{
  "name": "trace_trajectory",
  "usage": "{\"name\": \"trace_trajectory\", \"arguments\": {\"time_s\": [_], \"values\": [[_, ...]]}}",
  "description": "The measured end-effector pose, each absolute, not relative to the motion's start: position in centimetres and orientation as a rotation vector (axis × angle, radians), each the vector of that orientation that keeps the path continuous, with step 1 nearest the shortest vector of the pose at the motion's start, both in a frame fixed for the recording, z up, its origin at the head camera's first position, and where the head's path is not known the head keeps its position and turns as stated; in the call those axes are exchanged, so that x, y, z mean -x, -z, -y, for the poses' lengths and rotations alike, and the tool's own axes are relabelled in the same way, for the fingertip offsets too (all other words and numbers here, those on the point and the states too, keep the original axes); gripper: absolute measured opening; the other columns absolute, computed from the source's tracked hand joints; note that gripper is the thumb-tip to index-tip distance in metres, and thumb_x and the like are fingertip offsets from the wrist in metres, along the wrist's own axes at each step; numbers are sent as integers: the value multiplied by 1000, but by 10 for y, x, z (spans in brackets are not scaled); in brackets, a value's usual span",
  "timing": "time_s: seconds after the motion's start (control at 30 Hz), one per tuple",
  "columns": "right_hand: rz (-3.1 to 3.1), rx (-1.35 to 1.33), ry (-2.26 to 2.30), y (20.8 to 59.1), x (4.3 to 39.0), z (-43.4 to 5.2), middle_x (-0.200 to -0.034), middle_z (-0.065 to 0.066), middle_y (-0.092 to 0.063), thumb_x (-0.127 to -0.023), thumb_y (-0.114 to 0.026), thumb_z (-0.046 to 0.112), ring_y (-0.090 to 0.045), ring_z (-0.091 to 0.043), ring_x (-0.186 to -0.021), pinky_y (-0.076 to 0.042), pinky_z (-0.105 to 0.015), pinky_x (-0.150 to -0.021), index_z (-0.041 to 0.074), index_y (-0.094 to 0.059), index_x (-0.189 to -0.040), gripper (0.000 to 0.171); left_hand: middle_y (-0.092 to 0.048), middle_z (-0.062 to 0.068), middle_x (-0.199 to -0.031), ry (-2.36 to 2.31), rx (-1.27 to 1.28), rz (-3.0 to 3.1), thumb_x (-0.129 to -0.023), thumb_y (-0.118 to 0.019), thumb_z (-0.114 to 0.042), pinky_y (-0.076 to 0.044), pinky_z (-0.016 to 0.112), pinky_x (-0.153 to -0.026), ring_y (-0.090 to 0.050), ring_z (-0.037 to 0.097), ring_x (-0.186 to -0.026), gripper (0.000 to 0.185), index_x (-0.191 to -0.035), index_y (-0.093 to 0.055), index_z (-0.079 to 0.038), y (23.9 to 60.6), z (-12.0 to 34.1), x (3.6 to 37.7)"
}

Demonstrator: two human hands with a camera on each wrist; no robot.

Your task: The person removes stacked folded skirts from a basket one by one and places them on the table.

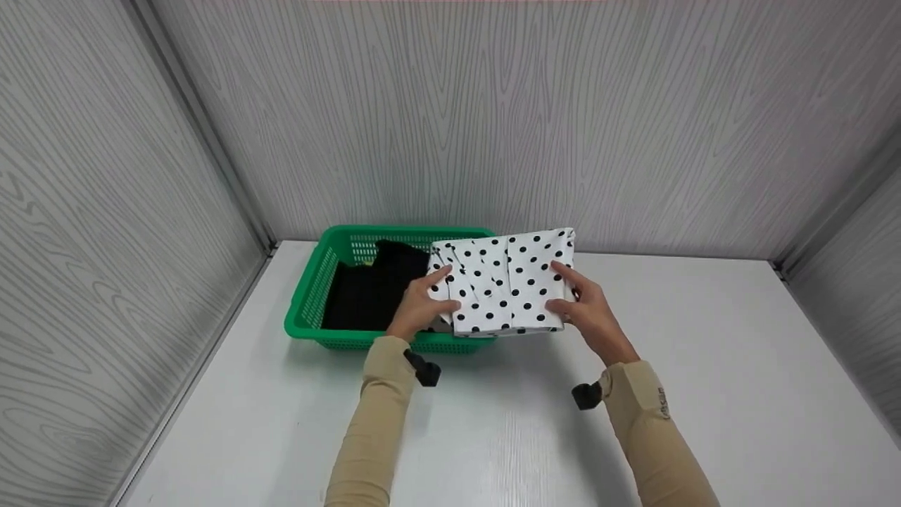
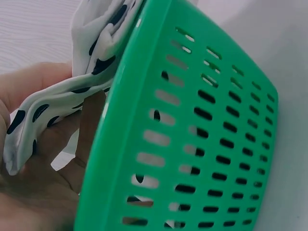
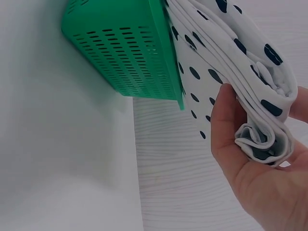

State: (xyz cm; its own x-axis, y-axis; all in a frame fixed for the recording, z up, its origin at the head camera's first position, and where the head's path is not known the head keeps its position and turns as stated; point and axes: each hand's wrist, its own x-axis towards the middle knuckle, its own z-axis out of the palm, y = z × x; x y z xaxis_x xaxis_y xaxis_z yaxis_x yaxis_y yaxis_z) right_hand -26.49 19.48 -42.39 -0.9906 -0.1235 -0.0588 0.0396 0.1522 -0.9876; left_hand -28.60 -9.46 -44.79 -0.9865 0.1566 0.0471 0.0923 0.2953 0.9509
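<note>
Both hands hold a folded white cloth with black polka dots (image 1: 503, 282) over the right part of a green plastic basket (image 1: 303, 310). The left hand (image 1: 421, 306) grips its left edge, thumb on top and other fingers underneath, partly behind the basket rim (image 2: 130, 72) in the left wrist view. At the opposite edge, the right hand (image 1: 588, 313) pinches the layered folds, which show side-on as a thick stack of polka-dot cloth (image 3: 231, 62) in the right wrist view. Folded black cloth (image 1: 366, 292) lies inside the basket, its right part hidden under the dotted one.
The basket stands on a white table (image 1: 479, 422), close to the grey wood-grain back wall (image 1: 450, 120). Similar panels rise at left (image 1: 91, 246) and right (image 1: 859, 317). A small black camera (image 1: 426, 370) is strapped to each sleeved wrist.
</note>
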Motion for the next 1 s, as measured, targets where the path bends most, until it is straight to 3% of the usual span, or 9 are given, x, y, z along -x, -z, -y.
{"name": "trace_trajectory", "arguments": {"time_s": [0.1,0.27,0.8,1.0], "values": [[-2279,73,1969,425,264,-200,-165,-21,-20,-92,-60,-7,-43,-31,-134,-53,-25,-87,7,-28,-161,77,-38,16,-159,-1838,-233,-2460,-88,-74,0,-34,48,-114,-26,34,-149,69,-152,-48,-7,449,91,286],[-2265,61,1982,426,261,-207,-167,-18,-14,-93,-59,-7,-38,-30,-139,-52,-25,-89,8,-28,-161,77,-37,15,-159,-1825,-212,-2437,-87,-75,-2,-29,48,-117,-25,34,-150,70,-152,-48,-8,450,87,286],[-2234,43,2044,431,260,-212,-167,-18,-14,-92,-57,-10,-36,-30,-141,-51,-25,-91,6,-27,-161,76,-35,17,-160,-1903,-273,-2354,-87,-73,3,-30,45,-117,-22,34,-151,70,-152,-47,-6,454,80,292],[-2257,57,2037,425,259,-217,-167,-18,-13,-92,-57,-9,-36,-31,-140,-51,-25,-91,8,-28,-161,77,-42,15,-157,-1863,-298,-2462,-85,-74,3,-29,46,-117,-28,35,-149,70,-150,-51,-8,447,74,290]]}}
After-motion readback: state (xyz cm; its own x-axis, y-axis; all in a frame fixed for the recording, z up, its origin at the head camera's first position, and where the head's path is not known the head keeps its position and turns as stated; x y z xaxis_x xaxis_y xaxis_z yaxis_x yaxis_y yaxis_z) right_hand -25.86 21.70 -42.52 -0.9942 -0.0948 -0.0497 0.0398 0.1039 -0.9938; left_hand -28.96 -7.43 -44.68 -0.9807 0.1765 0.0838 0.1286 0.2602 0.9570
